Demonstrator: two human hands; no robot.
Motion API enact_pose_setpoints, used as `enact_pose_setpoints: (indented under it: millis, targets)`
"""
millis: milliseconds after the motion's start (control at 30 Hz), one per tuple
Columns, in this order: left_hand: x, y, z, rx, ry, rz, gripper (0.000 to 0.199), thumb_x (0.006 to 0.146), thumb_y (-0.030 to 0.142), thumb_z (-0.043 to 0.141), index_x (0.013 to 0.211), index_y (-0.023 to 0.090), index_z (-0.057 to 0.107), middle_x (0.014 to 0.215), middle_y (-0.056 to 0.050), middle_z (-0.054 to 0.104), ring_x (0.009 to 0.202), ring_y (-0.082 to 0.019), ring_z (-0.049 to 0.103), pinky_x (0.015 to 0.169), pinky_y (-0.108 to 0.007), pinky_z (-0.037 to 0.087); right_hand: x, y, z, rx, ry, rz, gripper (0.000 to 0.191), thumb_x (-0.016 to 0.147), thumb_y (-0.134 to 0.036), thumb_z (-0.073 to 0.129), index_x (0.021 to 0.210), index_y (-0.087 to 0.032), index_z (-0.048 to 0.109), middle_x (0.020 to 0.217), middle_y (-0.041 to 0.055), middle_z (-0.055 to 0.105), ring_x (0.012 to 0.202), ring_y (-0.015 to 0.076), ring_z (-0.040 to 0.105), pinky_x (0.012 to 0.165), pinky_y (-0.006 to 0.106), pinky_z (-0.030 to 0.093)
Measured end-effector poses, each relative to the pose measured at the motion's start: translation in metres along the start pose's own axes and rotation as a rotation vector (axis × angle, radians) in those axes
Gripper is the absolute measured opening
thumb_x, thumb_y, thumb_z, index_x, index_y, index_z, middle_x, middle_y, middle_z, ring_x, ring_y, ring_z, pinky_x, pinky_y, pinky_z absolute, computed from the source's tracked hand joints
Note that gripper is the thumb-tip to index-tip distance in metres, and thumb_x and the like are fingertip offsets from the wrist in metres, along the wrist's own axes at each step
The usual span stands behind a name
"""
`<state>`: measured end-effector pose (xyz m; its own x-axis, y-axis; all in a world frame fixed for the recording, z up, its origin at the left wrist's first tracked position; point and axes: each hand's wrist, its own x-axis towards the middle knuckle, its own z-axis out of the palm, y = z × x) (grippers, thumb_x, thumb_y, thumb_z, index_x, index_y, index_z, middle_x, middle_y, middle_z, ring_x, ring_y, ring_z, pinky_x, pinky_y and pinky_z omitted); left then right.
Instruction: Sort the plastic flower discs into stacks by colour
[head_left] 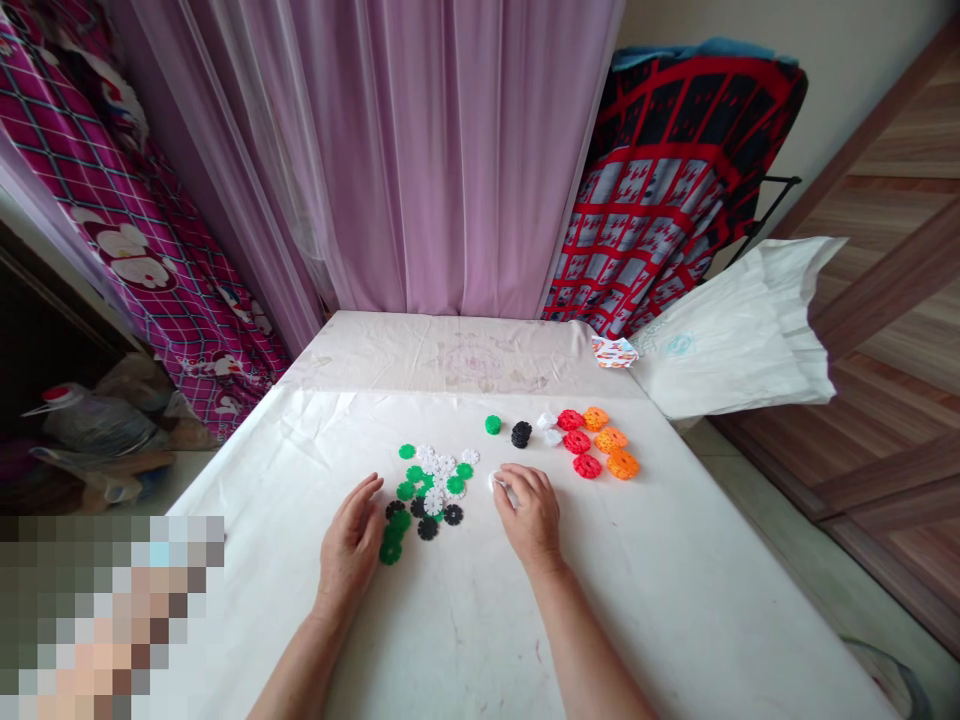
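Observation:
Green, white and black notched plastic discs, like snowflake building pieces, lie in a loose pile (433, 490) on the table. At the pile's left side my left hand (352, 540) rests with its fingers stretched out and nothing visible in them. To the right of the pile, my right hand (531, 512) has its fingers curled around white discs (493, 481), mostly hidden under the fingers. Beyond it are sorted stacks: a green stack (493, 425), a black stack (521, 434), white stacks (551, 438), red stacks (577, 442) and orange stacks (611, 440).
A pale cloth covers the table (465, 640). At its far right edge are a small printed paper box (614, 351) and a white bag (739, 330). Behind hang lilac curtains (450, 150) and a red-black patterned cloth (645, 200). A blurred patch covers the lower left.

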<state>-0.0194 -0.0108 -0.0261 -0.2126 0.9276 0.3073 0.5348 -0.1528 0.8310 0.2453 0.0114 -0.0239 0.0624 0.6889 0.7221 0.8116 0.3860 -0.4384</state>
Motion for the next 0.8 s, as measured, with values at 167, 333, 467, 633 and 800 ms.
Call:
enact_pose_setpoints:
  millis: [167,333,467,633,800]
  targets:
    - [0.002,-0.003,0.004,0.055,-0.003,0.073,0.03,0.09,0.035,0.049,0.11,0.025,0.069,0.126,-0.007,0.068,0.114,-0.022,0.064,0.102,-0.042,0.051,-0.003,-0.038,0.011,0.098,-0.132,-0.086,0.013,0.089,-0.017,0.057,0.092,-0.023,0.068,0.094,0.0038,0.072,0.091,0.0197,0.06,0.085,0.035,0.047]
    - [0.001,-0.003,0.006,0.051,0.011,0.087,0.029,0.089,0.03,0.048,0.108,0.024,0.069,0.126,-0.007,0.068,0.114,-0.021,0.064,0.101,-0.042,0.052,-0.007,-0.065,0.023,0.035,-0.266,-0.063,0.009,0.082,-0.023,0.067,0.091,-0.024,0.066,0.093,0.0037,0.071,0.092,0.0219,0.058,0.084,0.036,0.044]
    - [0.0,0.0,0.006,0.06,-0.004,0.091,0.03,0.09,0.028,0.047,0.11,0.025,0.069,0.127,-0.006,0.067,0.115,-0.021,0.064,0.101,-0.042,0.052,-0.008,-0.068,0.028,-0.072,-0.296,-0.028,0.019,0.076,-0.028,0.073,0.094,-0.024,0.067,0.089,0.0044,0.071,0.09,0.0245,0.058,0.079,0.037,0.042]
    - [-0.001,0.002,0.006,0.069,0.007,0.093,0.029,0.091,0.03,0.046,0.11,0.024,0.068,0.127,-0.007,0.067,0.114,-0.021,0.064,0.099,-0.042,0.053,-0.006,-0.072,0.032,-0.119,-0.303,-0.032,0.014,0.077,-0.029,0.071,0.091,-0.025,0.066,0.084,0.0043,0.07,0.086,0.0242,0.057,0.074,0.036,0.039]
    - [-0.001,0.003,0.006,0.074,-0.018,0.095,0.03,0.091,0.029,0.046,0.111,0.024,0.068,0.128,-0.007,0.067,0.114,-0.02,0.064,0.099,-0.041,0.053,-0.007,-0.078,0.037,-0.111,-0.287,-0.047,0.006,0.08,-0.022,0.065,0.086,-0.024,0.066,0.081,0.0033,0.07,0.083,0.0223,0.057,0.073,0.035,0.039]
